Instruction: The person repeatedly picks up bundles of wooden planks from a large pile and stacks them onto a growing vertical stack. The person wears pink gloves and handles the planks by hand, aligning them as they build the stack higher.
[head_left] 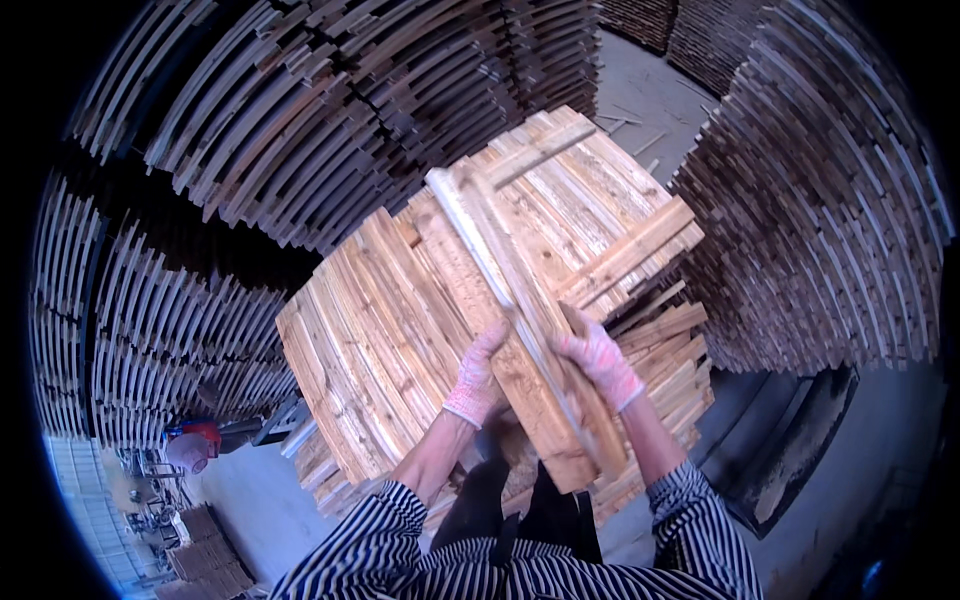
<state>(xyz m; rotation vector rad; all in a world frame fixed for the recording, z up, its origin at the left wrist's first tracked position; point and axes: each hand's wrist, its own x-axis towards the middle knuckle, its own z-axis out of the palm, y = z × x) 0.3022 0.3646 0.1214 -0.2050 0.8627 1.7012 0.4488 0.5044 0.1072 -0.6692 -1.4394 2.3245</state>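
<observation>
My left hand point(478, 378), in a pink and white knit glove, is closed on the left edge of a couple of long wooden boards point(540, 395) held side by side. On their other edge my right hand point(603, 366) grips too, in a like glove. The boards slant from near my body up over a big stack of pale planks point(350, 345). Whether their far ends rest on the stack I cannot tell. Two crosswise wooden strips point(632, 248) lie over the planks on the right part of the stack. The boards' near ends are blurred.
Tall piles of stacked boards rise at the left point(250, 130) and the right point(820, 210). A dark, long-sided object point(785, 440) lies on the floor at right. Another person point(197, 445) is at the lower left. Loose wood scraps point(635, 125) litter the far floor.
</observation>
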